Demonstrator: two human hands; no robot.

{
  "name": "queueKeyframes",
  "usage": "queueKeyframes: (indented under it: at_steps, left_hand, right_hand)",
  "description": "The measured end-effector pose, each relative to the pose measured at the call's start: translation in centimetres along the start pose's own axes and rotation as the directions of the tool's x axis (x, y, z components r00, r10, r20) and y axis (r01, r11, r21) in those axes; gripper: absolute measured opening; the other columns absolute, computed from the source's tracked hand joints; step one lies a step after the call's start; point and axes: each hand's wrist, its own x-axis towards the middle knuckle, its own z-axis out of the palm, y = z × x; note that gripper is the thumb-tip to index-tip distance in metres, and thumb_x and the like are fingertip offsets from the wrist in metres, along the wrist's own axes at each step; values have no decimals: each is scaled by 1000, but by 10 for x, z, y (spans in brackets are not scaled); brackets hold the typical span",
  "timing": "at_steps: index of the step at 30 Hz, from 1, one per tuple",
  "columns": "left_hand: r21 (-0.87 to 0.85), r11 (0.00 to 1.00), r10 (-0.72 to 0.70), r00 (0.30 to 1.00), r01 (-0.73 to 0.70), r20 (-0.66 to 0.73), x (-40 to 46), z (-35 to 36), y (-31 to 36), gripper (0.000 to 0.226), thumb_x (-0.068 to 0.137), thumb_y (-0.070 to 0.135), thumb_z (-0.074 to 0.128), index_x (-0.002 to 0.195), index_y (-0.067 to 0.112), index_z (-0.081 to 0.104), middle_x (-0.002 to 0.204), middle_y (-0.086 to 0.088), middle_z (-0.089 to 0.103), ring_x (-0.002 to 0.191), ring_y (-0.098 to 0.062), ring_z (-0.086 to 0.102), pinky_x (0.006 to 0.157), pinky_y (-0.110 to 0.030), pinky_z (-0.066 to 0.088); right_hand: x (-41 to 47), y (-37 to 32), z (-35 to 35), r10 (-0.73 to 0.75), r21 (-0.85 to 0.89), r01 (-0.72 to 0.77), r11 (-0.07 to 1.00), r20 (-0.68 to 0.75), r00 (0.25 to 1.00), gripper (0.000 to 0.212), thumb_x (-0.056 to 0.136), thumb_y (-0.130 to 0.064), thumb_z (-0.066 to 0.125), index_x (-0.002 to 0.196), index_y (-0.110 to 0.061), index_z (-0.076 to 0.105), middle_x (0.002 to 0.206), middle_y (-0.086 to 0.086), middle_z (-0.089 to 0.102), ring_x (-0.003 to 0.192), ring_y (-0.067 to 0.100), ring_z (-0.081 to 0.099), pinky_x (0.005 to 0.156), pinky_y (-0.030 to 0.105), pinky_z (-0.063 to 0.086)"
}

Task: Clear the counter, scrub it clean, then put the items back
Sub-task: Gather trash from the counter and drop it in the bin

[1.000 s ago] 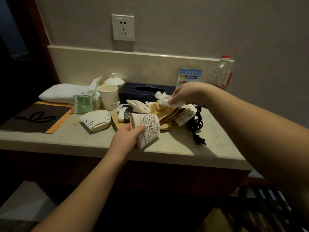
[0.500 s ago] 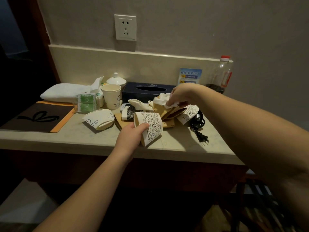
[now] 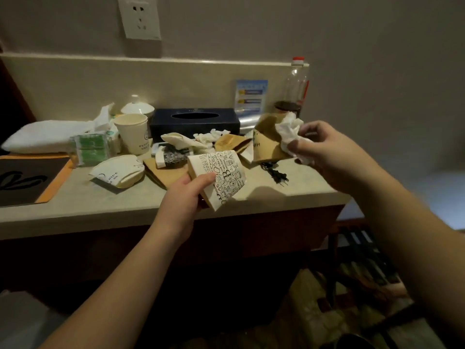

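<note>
White folded towel (image 3: 42, 136) lay far left on beige counter (image 3: 105, 205), brown placemat (image 3: 27, 178) in front. Green packet (image 3: 89, 150), upright paper cup (image 3: 132, 133), flattened cup (image 3: 118, 171) next (all on counter). Dark tissue box (image 3: 195, 120) stood against backsplash. Left hand (image 3: 185, 197) gripped printed paper cup (image 3: 221, 176), thumb curled over it, above counter edge. Black plug (image 3: 276, 175) lay on counter. Right hand (image 3: 324, 152) pinched crumpled tissue (image 3: 289, 132) with brown paper bag (image 3: 268, 142), raised off counter. Bottle (image 3: 294, 89) stood behind.
</note>
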Motion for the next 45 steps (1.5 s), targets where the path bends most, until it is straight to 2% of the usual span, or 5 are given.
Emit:
queueKeyframes:
  at_steps: [7, 17, 22, 36, 45]
  left_hand:
    - [-16, 990, -135, 972, 141, 191, -31, 58, -57, 18, 93, 13, 57, 108, 15, 67, 101, -3, 75, 92, -18, 72, 69, -27, 55]
    - [240, 907, -412, 849, 347, 330, -53, 165, -177, 24, 93, 22, 60, 116, 26, 62, 109, 5, 73, 97, -14, 70, 80, -30, 53]
    - [347, 819, -553, 789, 457, 268, -51, 231, -248, 25, 92, 21, 61, 117, 27, 61, 108, 5, 73, 99, -17, 70, 95, -44, 52]
    - [800, 361, -830, 556, 478, 43, -45, 383, -494, 69, 72, 42, 65, 132, 13, 48, 121, -6, 63, 103, -24, 62, 92, -41, 51]
    - [902, 172, -861, 506, 396, -59, -38, 416, -627, 45, 88, 30, 63, 127, 9, 51, 113, -8, 63, 100, -27, 61, 83, -35, 52]
  right_hand:
    - [-93, 100, -33, 243, 141, -211, 967, -264, 933, 34, 84, -23, 69, 116, -22, 54, 111, 4, 65, 95, 23, 65, 84, 40, 52]
    - [-173, 244, -118, 505, 344, -385, 857, -404, 763, 36, 77, -24, 73, 108, -25, 53, 106, 9, 64, 85, 20, 61, 73, 37, 48]
    - [-196, 332, -174, 626, 282, -562, 777, -436, 646, 27, 82, -27, 69, 103, -30, 53, 103, -4, 62, 81, 24, 63, 73, 44, 49]
    - [-250, 577, -290, 907, 303, -877, 372, -322, 273, 22, 88, -17, 57, 108, -20, 50, 96, 3, 59, 79, 19, 57, 65, 32, 44]
    - [-244, 694, -299, 920, 193, -937, 292, -324, 220, 21, 89, -22, 61, 103, -20, 46, 92, 1, 58, 72, 9, 52, 56, 25, 39]
